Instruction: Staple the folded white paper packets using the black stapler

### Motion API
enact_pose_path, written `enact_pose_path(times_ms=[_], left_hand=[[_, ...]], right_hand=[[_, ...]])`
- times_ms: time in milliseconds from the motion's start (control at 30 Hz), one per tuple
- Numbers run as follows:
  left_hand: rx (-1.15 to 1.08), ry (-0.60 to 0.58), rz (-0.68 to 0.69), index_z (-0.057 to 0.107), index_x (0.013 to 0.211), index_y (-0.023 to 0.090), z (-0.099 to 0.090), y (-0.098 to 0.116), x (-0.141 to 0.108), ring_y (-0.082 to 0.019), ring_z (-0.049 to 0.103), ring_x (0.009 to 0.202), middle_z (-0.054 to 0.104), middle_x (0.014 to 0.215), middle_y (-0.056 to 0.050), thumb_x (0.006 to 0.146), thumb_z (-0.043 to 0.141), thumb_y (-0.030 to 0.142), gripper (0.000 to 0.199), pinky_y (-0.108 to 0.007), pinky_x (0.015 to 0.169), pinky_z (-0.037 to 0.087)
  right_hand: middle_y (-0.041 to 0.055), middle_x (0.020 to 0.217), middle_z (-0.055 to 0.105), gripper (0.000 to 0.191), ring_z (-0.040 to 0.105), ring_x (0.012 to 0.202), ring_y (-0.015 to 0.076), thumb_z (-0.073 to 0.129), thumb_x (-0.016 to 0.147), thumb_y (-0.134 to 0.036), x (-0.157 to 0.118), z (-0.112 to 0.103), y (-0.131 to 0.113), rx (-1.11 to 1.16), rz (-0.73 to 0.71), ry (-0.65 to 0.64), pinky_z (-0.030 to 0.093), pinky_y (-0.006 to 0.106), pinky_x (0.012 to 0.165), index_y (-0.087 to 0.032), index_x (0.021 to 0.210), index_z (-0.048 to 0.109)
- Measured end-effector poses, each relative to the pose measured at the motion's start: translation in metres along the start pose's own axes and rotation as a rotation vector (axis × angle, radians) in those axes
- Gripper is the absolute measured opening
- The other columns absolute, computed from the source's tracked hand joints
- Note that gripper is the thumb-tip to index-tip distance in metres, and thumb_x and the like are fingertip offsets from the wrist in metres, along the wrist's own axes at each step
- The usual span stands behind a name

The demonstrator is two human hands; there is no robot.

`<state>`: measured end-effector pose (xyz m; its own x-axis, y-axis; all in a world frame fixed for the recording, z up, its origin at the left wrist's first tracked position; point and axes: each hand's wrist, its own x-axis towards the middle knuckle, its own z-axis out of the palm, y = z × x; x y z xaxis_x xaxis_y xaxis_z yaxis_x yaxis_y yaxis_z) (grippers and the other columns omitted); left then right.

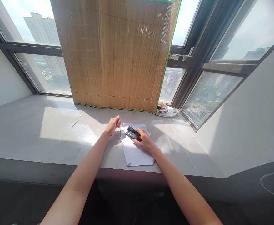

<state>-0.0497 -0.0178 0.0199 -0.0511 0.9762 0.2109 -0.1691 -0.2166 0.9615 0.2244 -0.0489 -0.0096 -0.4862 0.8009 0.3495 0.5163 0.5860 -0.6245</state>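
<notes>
Head view: stapler (132, 132) over paper (138, 155), gripped in right hand (146, 141), long axis ten-to-four o'clock; lies four o'clock from left hand (112, 126), curled, contents indeterminable.

The black stapler (132, 132), with an orange patch at its rear end, is gripped in the right hand (145, 140), its nose angled toward the left hand (113, 125) and a gap showing between its upper arm and base. Beneath the stapler and the right hand lies the white paper (137, 156), flat, its near left corner creased, its far left corner just beside the left hand's curled fingers.
</notes>
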Motion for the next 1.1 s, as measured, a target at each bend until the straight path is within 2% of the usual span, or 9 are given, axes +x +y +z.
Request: enact_pose_path(times_ms=[100,200,367,500,600,667,733,900,1100], left_hand=[[0.524,0.091,0.092,0.057,0.074,0.023,0.029,-0.018,-0.027,-0.02,0.055,0.072,0.058,0.076,-0.005,0.099,0.057,0.044,0.033,-0.035,0.071,0.049],[0.794,0.013,0.159,0.065,0.091,0.024,0.041,-0.032,-0.058,-0.028,0.065,0.1,0.07,0.102,-0.01,0.093,0.065,0.032,0.009,-0.044,0.095,0.051],[1.091,-0.205,0.22,0.065,0.113,0.027,0.039,-0.03,-0.085,-0.032,0.064,0.124,0.07,0.129,-0.01,0.093,0.072,0.034,0.022,-0.044,0.107,0.05],[1.121,-0.206,0.209,0.066,0.113,0.027,0.039,-0.024,-0.083,-0.032,0.065,0.124,0.071,0.13,-0.009,0.089,0.078,0.038,0.029,-0.044,0.107,0.05],[1.095,-0.198,0.212,0.066,0.114,0.027,0.039,-0.024,-0.081,-0.031,0.064,0.124,0.071,0.13,-0.008,0.088,0.078,0.039,0.032,-0.044,0.109,0.049],[1.068,-0.192,0.181,0.067,0.116,0.027,0.038,-0.023,-0.082,-0.031,0.065,0.123,0.071,0.13,-0.008,0.087,0.079,0.041,0.035,-0.044,0.108,0.05],[1.033,-0.181,0.134,0.066,0.12,0.026,0.036,-0.022,-0.083,-0.031,0.066,0.12,0.071,0.129,-0.009,0.085,0.08,0.045,0.042,-0.044,0.105,0.052],[0.937,-0.149,0.082,0.067,0.123,0.023,0.035,-0.017,-0.086,-0.033,0.07,0.111,0.074,0.12,-0.01,0.076,0.088,0.044,0.055,-0.045,0.097,0.055],[0.646,-0.025,0.057,0.069,0.113,0.025,0.039,-0.018,-0.087,-0.037,0.067,0.127,0.074,0.127,-0.013,0.052,0.103,0.032,0.07,-0.051,0.112,0.05]], right_hand=[[0.0054,0.106,0.071,0.023,0.064,0.098,0.023,0.07,0.092,-0.032,0.0,-0.001,0.008,-0.027,-0.023,0.052,0.051,0.034,0.088,-0.024,0.114,0.069],[0.0067,0.108,0.072,0.021,0.065,0.099,0.0245,0.066,0.093,-0.026,0.0,-0.004,0.019,-0.032,-0.017,0.088,0.052,0.036,0.089,-0.023,0.113,0.071],[0.0097,0.115,0.074,0.03,0.067,0.107,0.0284,0.062,0.092,-0.021,-0.001,-0.01,0.03,-0.008,-0.047,0.101,0.054,0.044,0.097,-0.022,0.12,0.073],[0.0095,0.116,0.076,0.033,0.068,0.107,0.0273,0.066,0.09,-0.022,-0.002,-0.012,0.029,0.079,-0.077,0.058,0.053,0.043,0.099,-0.022,0.122,0.075],[0.0088,0.106,0.077,0.027,0.067,0.099,0.0251,0.064,0.096,-0.034,-0.002,-0.016,0.03,0.137,-0.077,0.256,0.052,0.04,0.097,-0.022,0.116,0.078],[0.0065,0.086,0.072,0.032,0.063,0.083,0.0222,0.056,0.1,-0.04,-0.003,-0.021,0.032,0.14,-0.018,0.435,0.051,0.037,0.086,-0.022,0.093,0.081],[0.0029,0.069,0.06,0.042,0.055,0.067,0.0186,0.05,0.1,-0.04,-0.005,-0.026,0.035,0.136,0.039,0.515,0.047,0.033,0.073,-0.022,0.071,0.076],[0.0002,0.065,0.054,0.039,0.049,0.06,0.0145,0.049,0.091,-0.036,-0.007,-0.03,0.037,0.172,0.037,0.448,0.041,0.031,0.071,-0.022,0.06,0.068],[-0.002,0.06,0.031,0.045,0.03,0.06,0.0134,0.048,0.088,-0.042,-0.005,-0.024,0.034,0.137,0.06,0.407,0.033,0.03,0.062,-0.025,0.053,0.025]])
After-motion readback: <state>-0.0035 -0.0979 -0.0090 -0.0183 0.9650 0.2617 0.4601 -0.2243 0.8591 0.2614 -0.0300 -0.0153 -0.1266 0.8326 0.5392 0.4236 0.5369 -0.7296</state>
